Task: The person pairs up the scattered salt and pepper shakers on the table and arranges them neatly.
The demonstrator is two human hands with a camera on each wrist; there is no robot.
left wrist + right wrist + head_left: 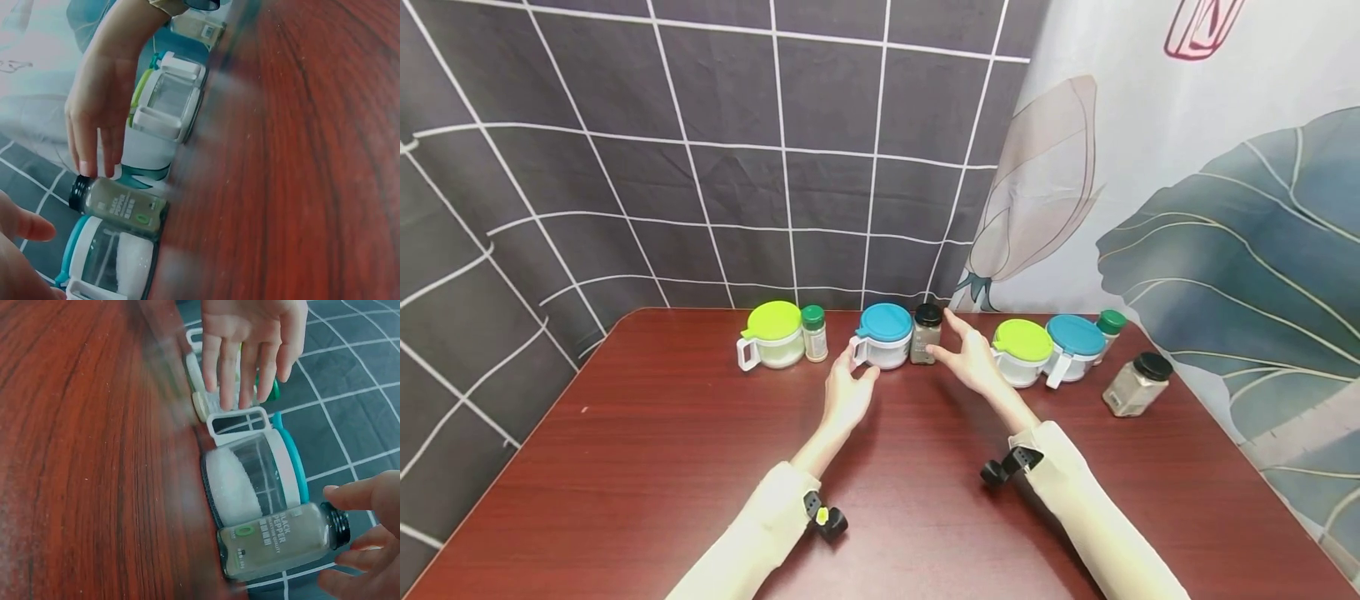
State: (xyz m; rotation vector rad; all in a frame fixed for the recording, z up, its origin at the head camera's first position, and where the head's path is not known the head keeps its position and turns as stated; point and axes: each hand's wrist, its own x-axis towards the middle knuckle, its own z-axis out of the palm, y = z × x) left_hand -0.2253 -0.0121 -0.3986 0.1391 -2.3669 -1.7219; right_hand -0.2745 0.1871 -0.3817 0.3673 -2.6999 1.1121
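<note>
A blue-lidded clear jar [885, 337] with a white handle stands at the back of the table, white grains inside. Touching its right side is a black pepper bottle [278, 544] with a black cap. My left hand [847, 398] is beside the jar's handle, fingers extended and thumb apart; in the right wrist view its fingers look straight. My right hand [973, 362] reaches to the bottle's right, thumb and fingers spread near the cap [337, 525]. Whether they touch the cap I cannot tell. Neither hand grips anything.
Left along the back edge stand a green-lidded jar [775, 335] and a small green-capped bottle [814, 333]. At right are another green-lidded jar [1022, 352], a blue-lidded jar [1075, 346], a green-capped bottle [1108, 329] and a tilted-looking black-capped bottle [1137, 385]. Curtains hang behind.
</note>
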